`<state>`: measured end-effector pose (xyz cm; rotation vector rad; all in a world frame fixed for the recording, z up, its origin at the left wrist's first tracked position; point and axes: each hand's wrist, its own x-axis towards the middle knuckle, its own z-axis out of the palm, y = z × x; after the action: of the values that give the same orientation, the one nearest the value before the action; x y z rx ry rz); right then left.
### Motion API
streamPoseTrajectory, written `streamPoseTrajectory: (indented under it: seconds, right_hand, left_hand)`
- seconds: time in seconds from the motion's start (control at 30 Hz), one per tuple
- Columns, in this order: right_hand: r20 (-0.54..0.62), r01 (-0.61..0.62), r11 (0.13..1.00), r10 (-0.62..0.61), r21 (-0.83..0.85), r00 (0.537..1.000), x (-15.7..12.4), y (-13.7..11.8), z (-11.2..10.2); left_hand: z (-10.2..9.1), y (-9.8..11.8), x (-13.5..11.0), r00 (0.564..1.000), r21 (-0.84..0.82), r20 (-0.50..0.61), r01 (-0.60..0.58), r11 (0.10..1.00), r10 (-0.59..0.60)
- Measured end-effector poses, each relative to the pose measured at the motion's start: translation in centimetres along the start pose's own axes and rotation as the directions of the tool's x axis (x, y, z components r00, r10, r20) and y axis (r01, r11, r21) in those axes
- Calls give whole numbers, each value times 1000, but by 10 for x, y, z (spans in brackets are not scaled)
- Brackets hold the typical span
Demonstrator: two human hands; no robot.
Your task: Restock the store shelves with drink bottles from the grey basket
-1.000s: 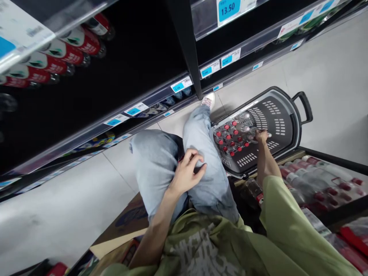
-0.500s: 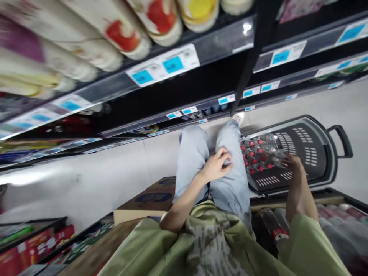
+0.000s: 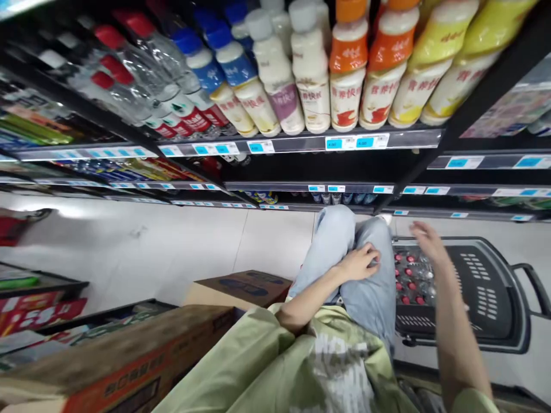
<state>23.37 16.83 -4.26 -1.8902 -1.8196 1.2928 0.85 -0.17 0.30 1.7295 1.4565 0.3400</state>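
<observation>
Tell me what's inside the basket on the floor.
The basket holds clear bottles, several red-capped, grouped at the end near the person's leg. The right forearm covers a strip across the middle, so whatever lies beneath it cannot be seen.

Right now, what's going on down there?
A seated person's right hand, blurred and seemingly empty, is over the basket. Red-capped bottles are grouped in the basket's end nearest the legs. The left hand rests on the legs, holding nothing visible. Bottled drinks line the shelf ahead.
</observation>
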Motion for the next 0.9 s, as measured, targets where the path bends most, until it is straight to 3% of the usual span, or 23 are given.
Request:
streamPoseTrajectory:
  seconds: [0.07, 0.1, 0.2, 0.3, 0.37, 0.4, 0.47, 0.53, 0.57, 0.6, 0.67, 0.73, 0.8, 0.9]
  right_hand:
    - [75, 27, 989, -17, -143, 997, -25, -47, 52]
    - [28, 41, 959, -34, -279, 999, -38, -65, 75]
    - [-28, 24, 827, -48, -562, 998, -64, -94, 119]
    - [24, 22, 786, -8, -618, 1000, -62, -97, 123]
    - [46, 10, 783, 24, -622, 999, -55, -94, 117]
    - [45, 3, 780, 32, -625, 998, -52, -92, 115]
    - [31, 1, 769, 24, -640, 999, -49, -91, 116]
    - [7, 20, 754, -21, -656, 1000, -50, -93, 121]
    - [-1, 33, 750, -45, -661, 999, -51, -93, 124]
    - [-5, 44, 747, -63, -663, 998, -52, -94, 126]
    - [-3, 61, 743, -84, -666, 996, -56, -94, 129]
    - [5, 73, 733, -95, -677, 996, -59, -93, 129]
    - [19, 92, 717, -109, -691, 994, -61, -91, 127]
    - [45, 108, 685, -109, -720, 993, -62, -89, 123]
  left_hand:
    - [2, 0, -1, 1000, 22, 8, 23, 1000, -23]
    - [3, -1, -2, 998, 35, 11, 54, 998, -54]
    - [4, -3, -5, 991, 76, -1, 135, 988, -136]
    - [-1, -4, -9, 996, 23, -51, 73, 997, -71]
    - [-9, -6, -12, 984, -163, -176, 4, 987, -33]
    - [-15, -8, -13, 964, -306, -260, -36, 951, -48]
    - [-32, -17, -15, 916, -607, -376, -128, 784, -141]
    - [-59, -34, -21, 864, -801, -421, -211, 561, -276]
    - [-77, -45, -26, 826, -840, -440, -240, 487, -352]
    - [-98, -58, -32, 762, -851, -471, -260, 456, -444]
    - [-147, -85, -51, 667, -852, -465, -159, 498, -582]
    - [-201, -109, -73, 608, -754, -490, 63, 653, -624]
    - [-252, -125, -95, 588, -418, -619, 314, 853, -520]
    - [-314, -139, -115, 590, -231, -665, 421, 877, -458]
